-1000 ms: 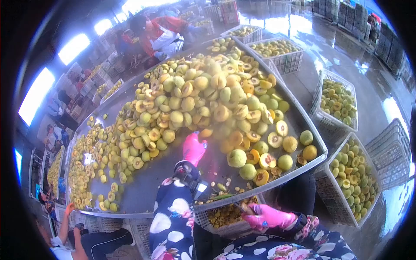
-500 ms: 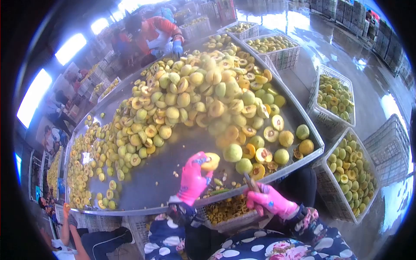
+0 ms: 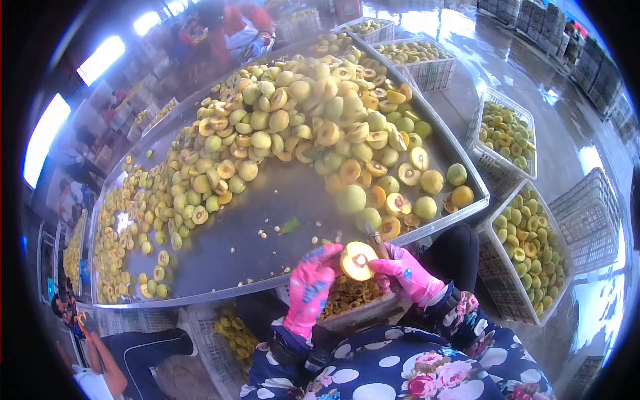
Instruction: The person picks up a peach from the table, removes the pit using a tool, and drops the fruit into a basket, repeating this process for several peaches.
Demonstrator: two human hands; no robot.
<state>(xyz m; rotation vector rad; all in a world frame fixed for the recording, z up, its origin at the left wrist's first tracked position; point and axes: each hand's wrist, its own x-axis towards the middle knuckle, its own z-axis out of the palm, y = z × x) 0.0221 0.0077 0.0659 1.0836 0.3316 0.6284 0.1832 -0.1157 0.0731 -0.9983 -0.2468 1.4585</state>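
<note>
A cut yellow peach half point(image 3: 357, 260), its flat face and brown hollow upward, is between my two pink-gloved hands, above the table's near edge. My left hand point(image 3: 309, 288) is at its left side, fingers curved and fingertips at the rim. My right hand point(image 3: 412, 275) is closed around a short knife with a wooden handle point(image 3: 378, 245), blade pointing away from me; its thumb presses the fruit's right edge. Beyond the hands, whole and halved peaches point(image 3: 273, 127) are heaped on the metal table point(image 3: 267, 220).
Below the table edge stands a crate of dark fruit scraps point(image 3: 350, 297). Peach-filled crates point(image 3: 533, 253) line the right side, near an overturned crate point(image 3: 590, 213). A person in red point(image 3: 247, 33) works at the far end; another person's arms point(image 3: 100, 353) show at lower left.
My left hand has brought the peach half toward me and right, against my right thumb. The right hand with the knife has risen slightly and moved left. The camera view has shifted.
</note>
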